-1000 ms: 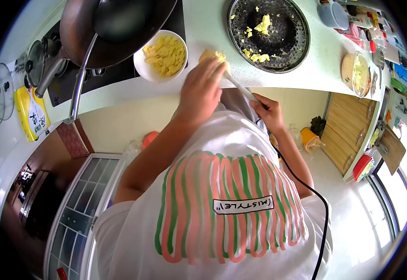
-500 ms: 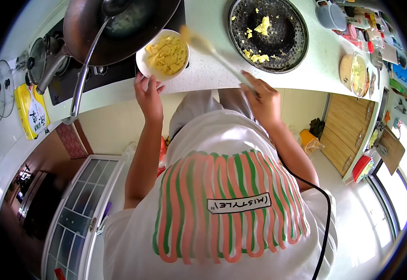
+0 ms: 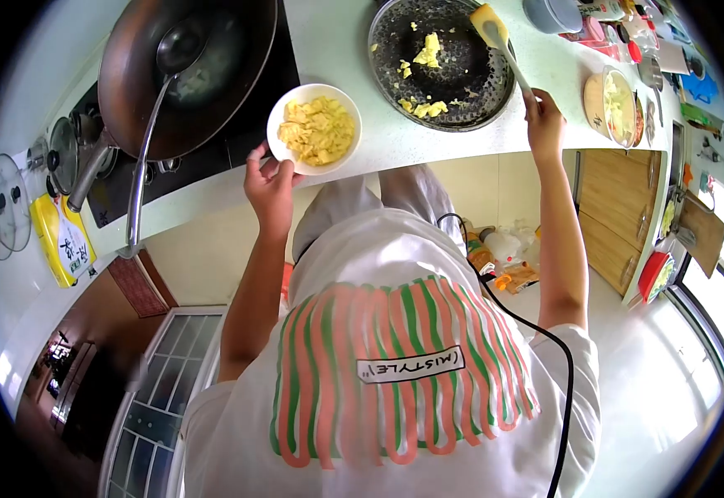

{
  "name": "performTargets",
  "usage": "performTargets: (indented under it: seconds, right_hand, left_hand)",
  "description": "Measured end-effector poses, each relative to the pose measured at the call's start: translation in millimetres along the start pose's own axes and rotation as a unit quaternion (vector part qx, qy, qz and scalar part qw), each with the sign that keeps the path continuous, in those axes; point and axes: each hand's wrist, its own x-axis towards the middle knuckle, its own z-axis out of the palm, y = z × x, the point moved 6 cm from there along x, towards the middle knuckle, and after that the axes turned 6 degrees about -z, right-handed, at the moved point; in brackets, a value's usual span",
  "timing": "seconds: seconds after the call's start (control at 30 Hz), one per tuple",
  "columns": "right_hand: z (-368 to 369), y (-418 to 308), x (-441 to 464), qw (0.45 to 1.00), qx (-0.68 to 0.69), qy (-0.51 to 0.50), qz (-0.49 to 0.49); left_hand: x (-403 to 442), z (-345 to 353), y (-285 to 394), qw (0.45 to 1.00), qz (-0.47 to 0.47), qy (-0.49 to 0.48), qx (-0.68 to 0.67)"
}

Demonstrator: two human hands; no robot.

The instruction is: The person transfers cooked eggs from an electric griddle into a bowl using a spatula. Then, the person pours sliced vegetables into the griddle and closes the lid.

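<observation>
My left hand (image 3: 271,189) grips the rim of a white bowl (image 3: 355,124) at the counter's front edge, thumb and fingers closed on its near left side. Scrambled egg (image 3: 319,131) in yellow pieces fills much of the bowl. In my right hand (image 3: 546,124) is the handle of a spatula (image 3: 495,31) with a pale yellowish head, held over the right rim of a round black pan (image 3: 482,95). Several bits of egg (image 3: 428,51) lie in that pan.
At the left a large wok (image 3: 117,83) sits on the black stove (image 3: 188,173), a metal ladle (image 3: 153,124) resting in it. A yellow packet (image 3: 63,241) and glass lids (image 3: 5,203) stand further left. To the right are a bowl of chopped food (image 3: 611,106) and several bottles (image 3: 619,37).
My right hand has carried the spatula from beside the bowl to the pan's right rim. The bowl in my left hand has shifted right, away from the wok.
</observation>
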Motion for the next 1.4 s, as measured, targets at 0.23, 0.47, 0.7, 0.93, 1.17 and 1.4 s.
performTargets:
  seconds: [0.23,0.47,0.7,0.93,1.17,1.4]
  right_hand:
    - [15.4,-40.1,-45.8,0.986,-0.071,-0.1,-0.109]
    - [-6.4,-9.4,-40.5,0.989,-0.077,0.025,-0.127]
    - [16.9,-18.4,-56.4,0.984,-0.058,-0.082,-0.147]
    - [3.1,-1.2,-32.1,0.992,-0.044,-0.011,-0.12]
    - [4.3,-14.6,-27.7,0.969,-0.026,-0.049,-0.241]
    - [22.9,-21.7,78.8,0.968,-0.072,-0.017,-0.239]
  left_hand:
    - [-3.3,18.0,-11.4,0.998,-0.035,-0.042,0.021]
    - [6.3,15.7,-17.2,0.994,-0.043,-0.092,0.047]
    - [6.7,26.4,-25.3,0.994,-0.051,-0.096,0.029]
    - [3.9,27.7,-38.0,0.996,-0.023,-0.062,0.059]
    - [-7.7,10.1,-42.9,0.983,-0.013,0.148,0.104]
    - [-2.4,-87.3,-101.0,0.758,-0.017,0.587,0.284]
